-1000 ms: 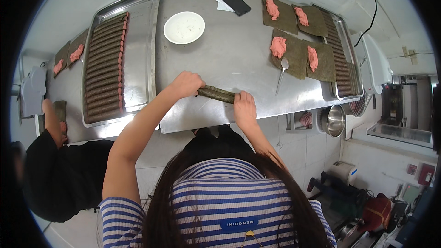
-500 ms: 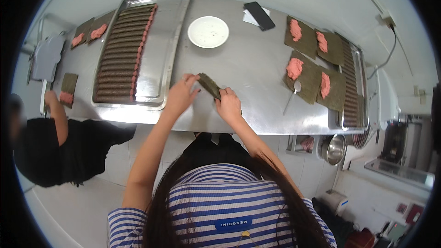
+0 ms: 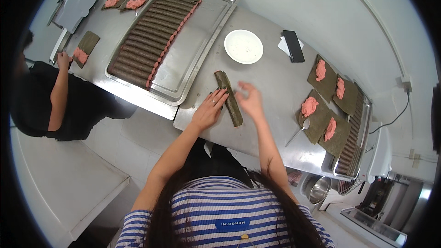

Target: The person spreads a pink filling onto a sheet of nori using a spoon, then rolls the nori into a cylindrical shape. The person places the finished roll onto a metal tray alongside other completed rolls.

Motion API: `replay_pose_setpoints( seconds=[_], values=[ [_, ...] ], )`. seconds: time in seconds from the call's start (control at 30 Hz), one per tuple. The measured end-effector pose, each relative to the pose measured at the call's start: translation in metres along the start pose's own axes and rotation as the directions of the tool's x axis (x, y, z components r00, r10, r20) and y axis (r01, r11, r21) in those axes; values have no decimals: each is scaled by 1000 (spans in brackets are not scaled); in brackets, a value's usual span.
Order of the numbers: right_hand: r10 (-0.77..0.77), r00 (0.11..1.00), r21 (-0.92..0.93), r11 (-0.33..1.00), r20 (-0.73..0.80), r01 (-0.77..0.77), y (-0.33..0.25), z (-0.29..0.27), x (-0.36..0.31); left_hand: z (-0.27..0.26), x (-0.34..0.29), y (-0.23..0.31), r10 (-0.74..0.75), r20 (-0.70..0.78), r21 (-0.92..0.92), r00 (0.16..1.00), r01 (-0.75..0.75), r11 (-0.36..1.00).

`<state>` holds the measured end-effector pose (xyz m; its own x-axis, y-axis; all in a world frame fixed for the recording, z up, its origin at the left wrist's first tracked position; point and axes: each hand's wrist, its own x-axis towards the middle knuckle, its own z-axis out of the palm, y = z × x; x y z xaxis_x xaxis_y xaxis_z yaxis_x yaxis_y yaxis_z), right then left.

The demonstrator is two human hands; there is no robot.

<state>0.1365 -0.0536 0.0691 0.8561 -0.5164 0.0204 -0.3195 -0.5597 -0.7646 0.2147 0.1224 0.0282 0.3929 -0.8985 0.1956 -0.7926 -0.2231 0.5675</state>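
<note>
A dark green seaweed roll point(image 3: 228, 98) lies on the steel table, pinkish filling showing at its far end. My left hand point(image 3: 209, 110) rests its outstretched fingers on the roll's left side; a ring is on one finger. To the right of the roll, my right hand point(image 3: 250, 103) is lifted off it, somewhat blurred, with fingers apart and nothing in them. Beyond both hands stands a white plate point(image 3: 243, 47) with a few small specks or drops in it. At the right lie several seaweed sheets point(image 3: 345, 131) topped with pink paste point(image 3: 309, 106).
A steel tray point(image 3: 193, 71) at the left holds a row of finished rolls point(image 3: 149, 41); another tray point(image 3: 351, 149) of rolls is at the far right. A spoon point(image 3: 298, 132) touches the sheets. A black phone point(image 3: 293, 46) lies behind. A co-worker point(image 3: 57, 101) works at the left.
The view has turned, so the table looks tilted. My left hand has gone from the roll's far end onto its side. The right hand has let go of the roll and moved off rightward.
</note>
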Motion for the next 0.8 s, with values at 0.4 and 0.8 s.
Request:
replay_pose_setpoints(
  seconds=[0.4, 0.8],
  values=[
    [-229, 956, -579, 761, 182, 293, 16, -30, 119, -3, 2, 3, -44, 38, 30, 998, 43, 999],
    [-390, 788, -390, 710, 476, 587, 18, -4, 26, 0, 0, 0, -48, 35, 14, 998, 48, 999]
  ],
)
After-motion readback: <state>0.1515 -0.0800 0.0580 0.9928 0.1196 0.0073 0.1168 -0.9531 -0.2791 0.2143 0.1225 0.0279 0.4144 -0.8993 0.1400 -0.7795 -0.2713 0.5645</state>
